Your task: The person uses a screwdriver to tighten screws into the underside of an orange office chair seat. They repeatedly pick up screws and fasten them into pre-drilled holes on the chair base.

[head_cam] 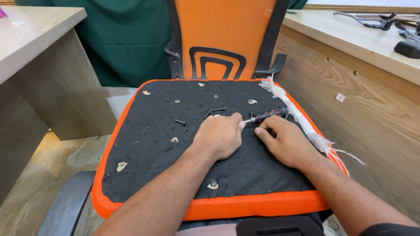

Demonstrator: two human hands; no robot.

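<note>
An upturned orange seat cushion (131, 109) with a black fabric underside lies before me. My left hand (218, 135) rests on it as a loose fist, its fingertips meeting the metal shaft of a red-and-black screwdriver (267, 115). My right hand (282, 140) lies just right of it, fingers curled near the shaft, below the handle. Loose black screws (180, 122) (217, 109) lie on the fabric beyond my left hand. Another screw sits in a hole (213, 183) near the front edge.
An orange mesh chair back (223, 30) stands behind the cushion. A wooden desk (367, 87) flanks the right with tools (372, 19) on top; another desk (39, 65) is at left. Torn plastic wrap (302, 122) hangs along the cushion's right edge. A chair armrest (65, 205) is at lower left.
</note>
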